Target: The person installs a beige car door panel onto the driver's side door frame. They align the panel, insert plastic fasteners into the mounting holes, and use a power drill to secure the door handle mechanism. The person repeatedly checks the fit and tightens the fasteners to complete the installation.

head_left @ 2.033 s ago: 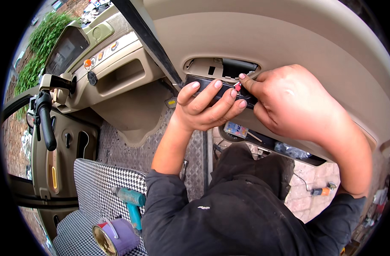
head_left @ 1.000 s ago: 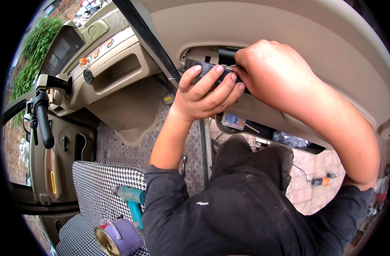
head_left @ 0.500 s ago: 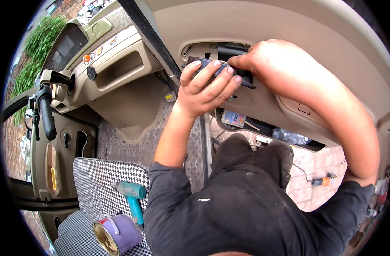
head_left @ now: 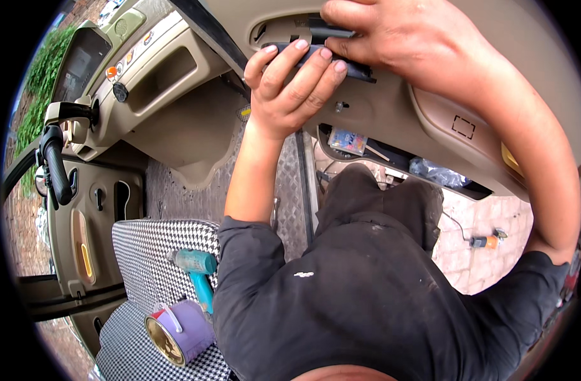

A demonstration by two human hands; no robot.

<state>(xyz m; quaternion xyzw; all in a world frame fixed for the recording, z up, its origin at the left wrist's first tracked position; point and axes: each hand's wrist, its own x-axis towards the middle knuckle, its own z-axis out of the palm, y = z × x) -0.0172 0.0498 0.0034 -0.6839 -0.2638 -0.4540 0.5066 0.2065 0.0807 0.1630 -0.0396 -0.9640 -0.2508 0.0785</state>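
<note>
My left hand (head_left: pixel 290 92) is closed on a black plastic part (head_left: pixel 365 75), its fingers curled over the part just below a recess (head_left: pixel 267 33) in the beige door panel (head_left: pixel 379 120). My right hand (head_left: pixel 405 35) is beside it at the recess, fingers bent against the dark pieces there; its index finger reaches over the upper black piece (head_left: pixel 322 28) and another finger lies by the part in my left hand. Their exact grip is partly hidden. A small metal fitting (head_left: pixel 341 106) shows on the panel below my hands.
A door pocket (head_left: pixel 398 164) holds a printed packet and crumpled plastic. A checked seat (head_left: pixel 138 254) bears a teal power tool (head_left: pixel 195 260) and a purple bucket (head_left: pixel 186 333). A handlebar (head_left: pixel 57 168) is at left; a corded orange-black tool (head_left: pixel 484 241) lies on paving.
Both hands and the panel sit higher in the picture. My right hand's fingers have spread upward over the recess's upper black piece, while my left hand keeps hold of the black part.
</note>
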